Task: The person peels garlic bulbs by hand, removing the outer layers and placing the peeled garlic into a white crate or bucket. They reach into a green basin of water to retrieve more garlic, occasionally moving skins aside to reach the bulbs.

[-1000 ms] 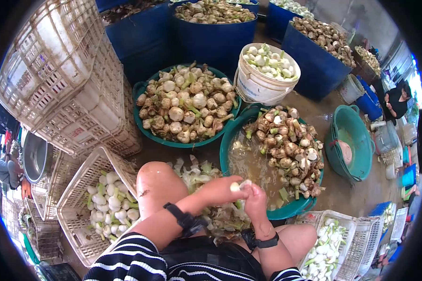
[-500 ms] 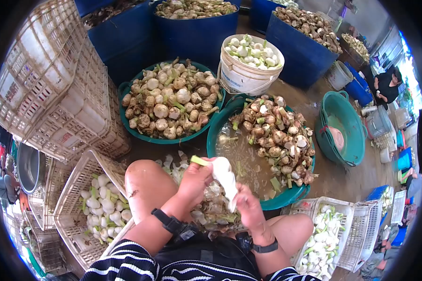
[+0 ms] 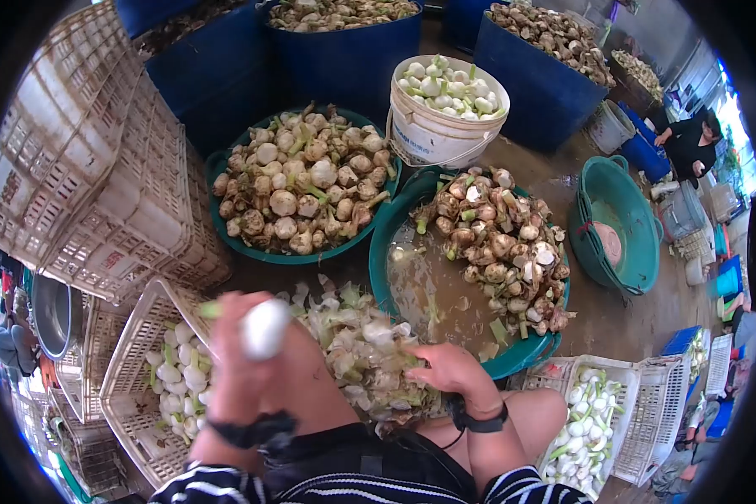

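Filling the right side of the green tub, dirty bulbs sit in brown water. A crate of white bulbs stands by your left leg. Your right hand, fingers parted, meets the skins' right edge. Your left hand grips one clean bulb near the crate's right edge.

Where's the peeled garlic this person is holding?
In the head view's lower left, the peeled garlic is in the left hand, near the left crate.
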Demonstrator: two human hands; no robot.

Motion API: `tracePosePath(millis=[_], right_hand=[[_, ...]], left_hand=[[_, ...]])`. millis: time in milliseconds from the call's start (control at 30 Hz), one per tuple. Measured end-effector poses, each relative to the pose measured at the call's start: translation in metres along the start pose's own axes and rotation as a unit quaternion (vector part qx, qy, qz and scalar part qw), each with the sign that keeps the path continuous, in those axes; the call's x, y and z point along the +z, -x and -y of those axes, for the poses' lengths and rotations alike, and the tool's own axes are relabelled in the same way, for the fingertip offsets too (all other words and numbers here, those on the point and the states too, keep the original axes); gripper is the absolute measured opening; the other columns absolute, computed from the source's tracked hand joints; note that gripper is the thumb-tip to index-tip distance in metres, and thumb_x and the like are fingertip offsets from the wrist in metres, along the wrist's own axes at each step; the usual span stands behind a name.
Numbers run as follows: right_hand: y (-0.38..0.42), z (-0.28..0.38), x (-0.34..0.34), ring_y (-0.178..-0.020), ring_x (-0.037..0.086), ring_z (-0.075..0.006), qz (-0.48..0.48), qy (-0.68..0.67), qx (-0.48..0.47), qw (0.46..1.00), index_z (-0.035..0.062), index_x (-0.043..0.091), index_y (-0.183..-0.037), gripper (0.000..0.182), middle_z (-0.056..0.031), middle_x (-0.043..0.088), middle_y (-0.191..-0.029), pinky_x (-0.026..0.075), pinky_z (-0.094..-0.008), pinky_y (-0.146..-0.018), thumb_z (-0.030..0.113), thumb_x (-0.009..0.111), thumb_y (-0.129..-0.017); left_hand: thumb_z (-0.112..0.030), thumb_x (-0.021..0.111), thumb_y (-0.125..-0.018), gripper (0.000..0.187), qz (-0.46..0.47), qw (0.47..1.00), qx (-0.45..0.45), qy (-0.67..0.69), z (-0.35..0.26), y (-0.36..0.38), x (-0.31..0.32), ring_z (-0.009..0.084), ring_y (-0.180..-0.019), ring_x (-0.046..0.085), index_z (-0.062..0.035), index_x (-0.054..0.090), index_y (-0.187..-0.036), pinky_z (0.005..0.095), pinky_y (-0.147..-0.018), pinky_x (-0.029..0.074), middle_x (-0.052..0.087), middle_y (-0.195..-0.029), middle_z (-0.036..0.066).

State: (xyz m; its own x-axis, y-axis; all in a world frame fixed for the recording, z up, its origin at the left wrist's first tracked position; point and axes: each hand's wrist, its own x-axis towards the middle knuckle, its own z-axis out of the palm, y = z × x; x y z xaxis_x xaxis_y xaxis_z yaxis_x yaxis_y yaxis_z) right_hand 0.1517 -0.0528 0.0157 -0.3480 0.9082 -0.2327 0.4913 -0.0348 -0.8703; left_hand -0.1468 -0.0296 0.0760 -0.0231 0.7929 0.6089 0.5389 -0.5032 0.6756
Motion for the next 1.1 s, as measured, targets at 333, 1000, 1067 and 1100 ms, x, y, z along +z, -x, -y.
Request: tracePosePath(millis=[333, 1000, 1067, 1100], right_hand=[[-0.230, -0.138, -0.008, -0.080, 0.060, -0.0339, -0.245, 0.548, -0.141, 0.788, 0.0068, 0.062, -0.101, 0.026, -0.0122, 0.065, -0.091, 0.046, -0.0407, -0.075, 0.020, 0.058, -0.079], [-0.013, 0.000, 0.055, -0.054, 0.054, -0.0293, -0.200, 0.081, -0.086, 0.973, 0.0033, 0.054, -0.072, 0.016, -0.0129, 0.056, -0.063, 0.045, -0.0366, -0.052, 0.017, 0.052, -0.081], [-0.018, -0.008, 0.056, -0.051, 0.054, -0.0179, -0.058, -0.471, 0.244, 0.846, 0.0038, 0.056, -0.080, 0.019, -0.0066, 0.057, -0.064, 0.045, -0.0308, -0.047, 0.020, 0.049, -0.086], [-0.015, -0.003, 0.050, -0.055, 0.050, -0.0126, -0.051, -0.523, 0.265, 0.809, 0.0016, 0.056, -0.088, 0.021, -0.0032, 0.054, -0.067, 0.044, -0.0286, -0.049, 0.017, 0.042, -0.090]], left_hand=[[-0.028, 0.058, -0.076, 0.026, -0.047, 0.952, -0.301, -0.028, -0.021, -0.013, -0.088, 0.0247, -0.103, 0.049, -0.0042, 0.053, -0.085, 0.0389, -0.093, 0.036, 0.051, -0.113, 0.017], [-0.027, 0.058, -0.082, 0.017, 0.213, 0.678, -0.630, 0.314, -0.012, 0.033, 0.142, 0.0053, -0.051, 0.045, -0.0105, 0.059, -0.084, 0.0192, -0.042, 0.029, 0.054, -0.065, -0.002], [-0.023, 0.057, -0.081, 0.016, 0.218, 0.678, -0.622, 0.324, -0.021, 0.033, 0.141, 0.0060, -0.056, 0.048, -0.0096, 0.060, -0.088, 0.0199, -0.043, 0.032, 0.056, -0.070, -0.002], [-0.023, 0.056, -0.082, 0.017, 0.214, 0.705, -0.583, 0.342, -0.024, 0.035, 0.144, 0.0064, -0.059, 0.049, -0.0084, 0.060, -0.089, 0.0200, -0.045, 0.034, 0.056, -0.072, -0.002]])
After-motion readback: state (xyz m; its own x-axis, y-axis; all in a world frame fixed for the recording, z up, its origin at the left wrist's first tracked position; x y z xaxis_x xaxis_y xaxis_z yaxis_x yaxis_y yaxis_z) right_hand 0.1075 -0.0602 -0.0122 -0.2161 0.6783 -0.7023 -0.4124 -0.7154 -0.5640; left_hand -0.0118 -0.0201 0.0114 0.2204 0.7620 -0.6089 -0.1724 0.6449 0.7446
